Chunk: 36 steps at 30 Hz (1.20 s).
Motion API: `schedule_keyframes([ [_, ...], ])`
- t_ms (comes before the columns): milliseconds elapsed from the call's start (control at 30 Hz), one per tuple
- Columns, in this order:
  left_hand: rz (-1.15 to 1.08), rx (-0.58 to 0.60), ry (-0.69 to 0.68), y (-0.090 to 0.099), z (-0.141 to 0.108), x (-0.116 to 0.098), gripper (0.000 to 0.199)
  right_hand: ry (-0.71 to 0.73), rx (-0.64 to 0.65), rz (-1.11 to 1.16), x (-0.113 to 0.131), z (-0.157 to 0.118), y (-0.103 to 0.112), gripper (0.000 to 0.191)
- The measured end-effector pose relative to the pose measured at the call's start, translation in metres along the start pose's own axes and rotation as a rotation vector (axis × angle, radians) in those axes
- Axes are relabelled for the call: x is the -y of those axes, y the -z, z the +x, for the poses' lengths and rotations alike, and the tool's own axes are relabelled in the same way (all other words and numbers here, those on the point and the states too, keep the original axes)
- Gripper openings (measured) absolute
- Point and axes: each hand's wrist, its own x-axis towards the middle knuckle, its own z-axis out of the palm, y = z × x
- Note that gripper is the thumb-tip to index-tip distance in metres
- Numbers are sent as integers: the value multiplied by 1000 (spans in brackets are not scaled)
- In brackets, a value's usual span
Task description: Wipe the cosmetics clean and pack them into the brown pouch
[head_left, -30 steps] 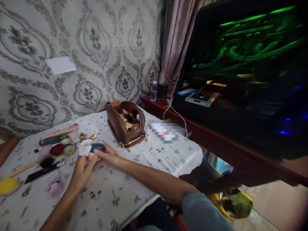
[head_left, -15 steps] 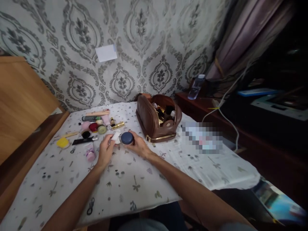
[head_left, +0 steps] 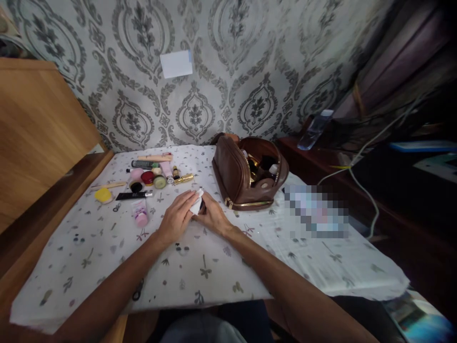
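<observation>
My left hand [head_left: 177, 215] is closed on a crumpled white tissue [head_left: 196, 205] and presses it against a round jar with a dark blue lid [head_left: 203, 207]. My right hand [head_left: 215, 215] grips that jar from the right side; most of it is hidden by the tissue and fingers. Both hands meet just above the patterned white cloth [head_left: 182, 281]. To their left lie a pink tube [head_left: 140, 213], a black tube [head_left: 134, 195], a green-lidded jar [head_left: 159, 181], a red jar [head_left: 147, 177] and a gold lipstick tube [head_left: 184, 178].
An unzipped brown leather bag [head_left: 235, 176] with small items inside stands right of the hands. A blurred flat item [head_left: 316, 209] lies farther right. Beyond the table are a clear bottle [head_left: 316, 129] and a white cable [head_left: 374, 209]. A wooden panel [head_left: 43, 138] borders the left.
My left hand has brought the tissue over onto the jar, so its blue lid is now mostly covered. The view has shifted, moving the scene rightward in the picture.
</observation>
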Motion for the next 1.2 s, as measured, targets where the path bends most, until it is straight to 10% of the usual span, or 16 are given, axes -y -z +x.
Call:
schedule_keyframes([
  [667, -117, -52, 397, 4, -2, 8, 27, 7, -4, -23, -7, -2, -3, 58],
  [1200, -196, -98, 138, 11, 2, 7, 35, 91, -7, -51, -2, 1, -5, 51],
])
